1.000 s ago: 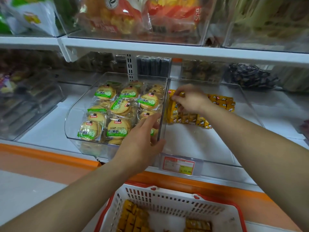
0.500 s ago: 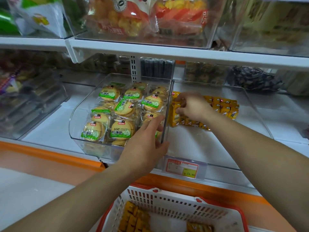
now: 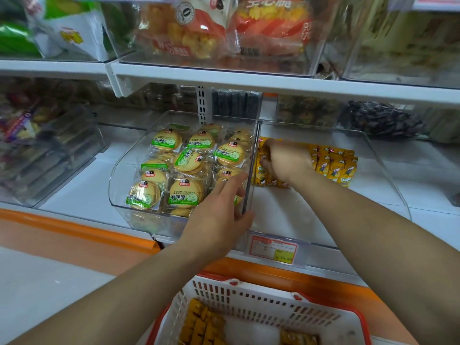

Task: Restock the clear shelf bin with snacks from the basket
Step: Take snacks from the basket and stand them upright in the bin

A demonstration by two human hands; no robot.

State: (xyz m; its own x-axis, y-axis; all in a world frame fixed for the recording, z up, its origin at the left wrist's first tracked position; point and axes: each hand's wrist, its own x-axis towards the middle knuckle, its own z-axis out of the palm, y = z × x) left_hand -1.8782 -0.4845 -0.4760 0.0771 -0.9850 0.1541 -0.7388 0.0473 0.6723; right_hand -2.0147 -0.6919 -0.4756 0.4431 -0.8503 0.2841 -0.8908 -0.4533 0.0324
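A clear shelf bin [image 3: 388,170] on the middle shelf holds a row of small yellow snack packets [image 3: 333,165] at its back. My right hand [image 3: 283,160] is inside this bin at the row's left end, fingers curled on yellow packets there. My left hand [image 3: 219,215] grips the front corner of the wall between this bin and the neighbouring one. At the bottom a white basket [image 3: 261,305] with a red rim holds more yellow snack packets [image 3: 201,324].
The neighbouring clear bin [image 3: 122,185] on the left is full of round biscuit packs with green labels. A red and yellow price tag [image 3: 273,249] hangs below the shelf edge. The upper shelf [image 3: 249,80] carries bins of bagged snacks. An orange ledge runs under the shelf.
My right hand has slid slightly lower over the left end of the yellow packets. My left hand keeps its hold on the bin wall. The view has shifted a little.
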